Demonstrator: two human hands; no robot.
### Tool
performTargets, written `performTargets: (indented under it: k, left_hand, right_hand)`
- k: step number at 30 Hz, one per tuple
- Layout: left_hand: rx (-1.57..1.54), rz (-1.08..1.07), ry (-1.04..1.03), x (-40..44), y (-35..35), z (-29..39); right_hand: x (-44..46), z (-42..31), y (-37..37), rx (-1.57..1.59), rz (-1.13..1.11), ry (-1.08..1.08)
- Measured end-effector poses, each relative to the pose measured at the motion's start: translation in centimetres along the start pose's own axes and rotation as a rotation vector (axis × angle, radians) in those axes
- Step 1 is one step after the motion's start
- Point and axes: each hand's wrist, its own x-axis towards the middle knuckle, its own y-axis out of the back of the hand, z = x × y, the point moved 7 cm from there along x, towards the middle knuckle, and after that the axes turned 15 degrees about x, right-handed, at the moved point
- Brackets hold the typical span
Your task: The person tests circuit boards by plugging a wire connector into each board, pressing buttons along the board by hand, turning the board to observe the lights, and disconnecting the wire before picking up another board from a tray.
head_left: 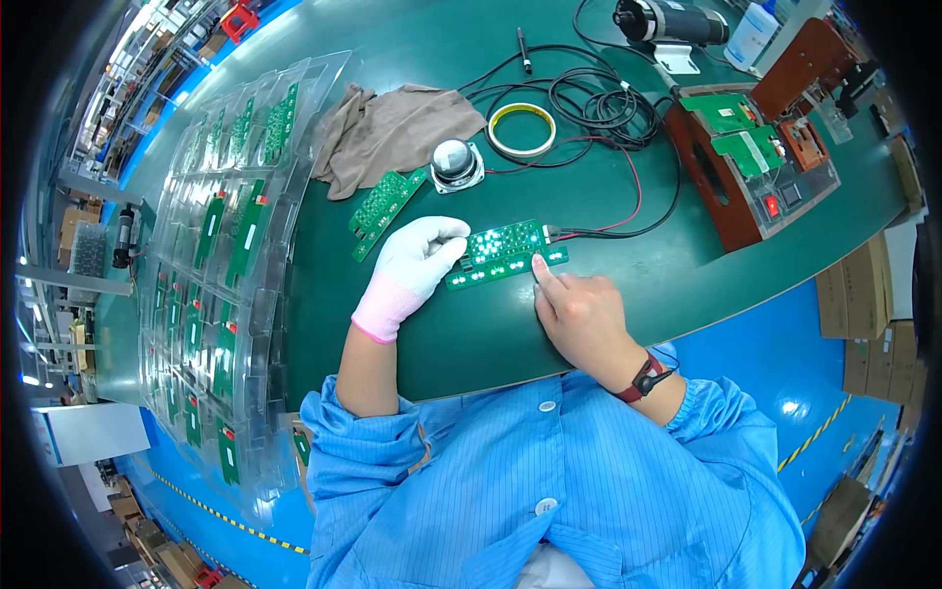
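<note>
A green circuit board (506, 242) with glowing white lights lies on the green table, wires plugged into its right end. My left hand (410, 263), in a white glove with a pink cuff, pinches the board's left end between thumb and fingers. My bare right hand (581, 312) wears a wrist strap; its index finger is stretched out and touches the board's lower right part, the other fingers loosely curled. Left of the lit board lies another green board (386, 209), unlit. Above them sits a round speaker (454, 164) with a red wire.
Clear plastic trays (278, 339) of green boards stand at the left. Behind are a brown cloth (392, 133), a tape roll (522, 131) and coiled black cable (599, 103). A wooden test fixture (708, 182) with a red switch stands at the right, near a bottle (752, 37).
</note>
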Motion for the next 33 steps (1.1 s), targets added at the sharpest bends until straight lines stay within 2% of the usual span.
performTargets:
  k: [4, 13, 28, 33]
  left_hand:
    - [0.017, -0.004, -0.006, 0.0, -0.2, -0.3]
    - [-0.017, -0.008, 0.002, 0.0, -0.1, -0.2]
    - [0.084, -0.004, -0.063, -0.1, 0.0, 0.4]
    - [0.143, -0.002, -0.094, 0.1, -0.1, 0.1]
  right_hand:
    - [-0.3, 0.1, 1.1, 0.087, 0.118, -0.028]
    - [-0.4, 0.5, 0.6, -0.030, 0.041, -0.064]
    - [-0.4, 0.5, 0.7, 0.032, 0.095, -0.058]
    - [0.9, -3.5, -2.3, 0.102, -0.039, 0.121]
